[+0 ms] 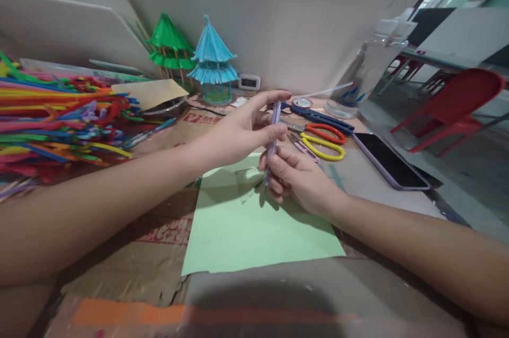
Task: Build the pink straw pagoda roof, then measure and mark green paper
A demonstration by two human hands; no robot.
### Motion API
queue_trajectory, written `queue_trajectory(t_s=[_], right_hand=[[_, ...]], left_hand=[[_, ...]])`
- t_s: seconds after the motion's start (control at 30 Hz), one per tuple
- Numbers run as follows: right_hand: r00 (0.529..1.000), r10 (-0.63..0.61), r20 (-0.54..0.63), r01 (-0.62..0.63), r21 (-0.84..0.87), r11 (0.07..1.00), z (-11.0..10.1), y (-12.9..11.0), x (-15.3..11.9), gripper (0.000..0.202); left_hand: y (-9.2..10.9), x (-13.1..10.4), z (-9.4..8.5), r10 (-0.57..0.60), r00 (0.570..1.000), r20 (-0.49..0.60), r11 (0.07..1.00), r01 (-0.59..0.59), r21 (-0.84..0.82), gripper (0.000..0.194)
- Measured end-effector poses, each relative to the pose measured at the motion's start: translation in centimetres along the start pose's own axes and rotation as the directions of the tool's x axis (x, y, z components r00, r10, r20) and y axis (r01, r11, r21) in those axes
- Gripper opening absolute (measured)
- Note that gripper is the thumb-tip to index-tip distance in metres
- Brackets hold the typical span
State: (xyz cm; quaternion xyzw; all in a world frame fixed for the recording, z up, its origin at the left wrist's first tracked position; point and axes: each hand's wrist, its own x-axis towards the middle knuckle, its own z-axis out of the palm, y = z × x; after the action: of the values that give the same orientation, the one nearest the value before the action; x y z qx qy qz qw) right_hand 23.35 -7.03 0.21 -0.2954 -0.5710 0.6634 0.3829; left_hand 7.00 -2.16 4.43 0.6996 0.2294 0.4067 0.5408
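Observation:
A slim purple pen [277, 113] stands nearly upright between my two hands, its lower end over a light green sheet of paper [254, 240]. My left hand [240, 131] holds its upper part, the thumb against the side and the index finger at the top end. Lower down, my right hand [300, 176] is closed round the barrel near the tip. On the paper lies a clear set square [245, 189], partly hidden behind the right hand and the pen.
Colourful pipe cleaners [59, 126] are heaped at left. Behind stand a green pagoda model [169, 43], a blue one [214, 54] and a small digital clock [249, 82]. At right are yellow-handled scissors [324, 148], orange-handled scissors [328, 132], a phone [392, 163] and a clear bottle [353, 78].

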Motion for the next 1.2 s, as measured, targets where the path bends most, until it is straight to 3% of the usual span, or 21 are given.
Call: queue_trajectory(t_s=[0.3,0.47,0.77,0.9,1.0,1.1,1.13,1.2], right_hand=[[0.999,-0.004,-0.032,0.005,0.007,1.000,0.1,0.1,0.1,0.032],[0.999,0.004,-0.037,-0.004,0.014,1.000,0.0,0.3,0.2,0.032],[0.999,-0.005,-0.038,0.005,-0.001,1.000,-0.1,0.5,0.3,0.035],[0.998,-0.030,-0.063,0.025,-0.076,0.997,0.0,-0.2,0.4,0.035],[0.980,-0.115,-0.164,0.089,-0.158,0.983,-0.7,-0.9,0.0,0.033],[0.966,-0.113,-0.234,0.064,-0.206,0.976,-2.4,-1.2,-0.8,0.032],[0.970,-0.073,-0.232,0.022,-0.214,0.976,-3.0,-1.2,-1.1,0.031],[0.975,0.013,-0.223,-0.064,-0.224,0.973,-4.3,-1.1,-1.6,0.031]], left_hand=[[-0.4,0.0,0.0,0.055,0.996,-0.071,0.997,-0.051,0.058,0.043],[-0.7,0.0,-0.3,0.055,0.998,-0.025,0.997,-0.054,0.061,0.043],[-0.7,0.0,-0.1,0.043,0.999,-0.030,0.978,-0.036,0.206,0.054],[-0.4,0.6,-0.9,0.054,0.998,-0.027,0.955,-0.044,0.293,0.057],[0.9,0.0,-1.9,0.069,0.998,-0.012,0.849,-0.052,0.526,0.045],[1.7,-2.6,-2.3,-0.113,0.988,0.103,0.582,-0.018,0.813,0.037],[1.6,-3.7,-2.2,-0.193,0.968,0.161,0.490,-0.047,0.871,0.043],[0.8,-5.8,-1.9,-0.311,0.916,0.254,0.370,-0.129,0.920,0.074]])
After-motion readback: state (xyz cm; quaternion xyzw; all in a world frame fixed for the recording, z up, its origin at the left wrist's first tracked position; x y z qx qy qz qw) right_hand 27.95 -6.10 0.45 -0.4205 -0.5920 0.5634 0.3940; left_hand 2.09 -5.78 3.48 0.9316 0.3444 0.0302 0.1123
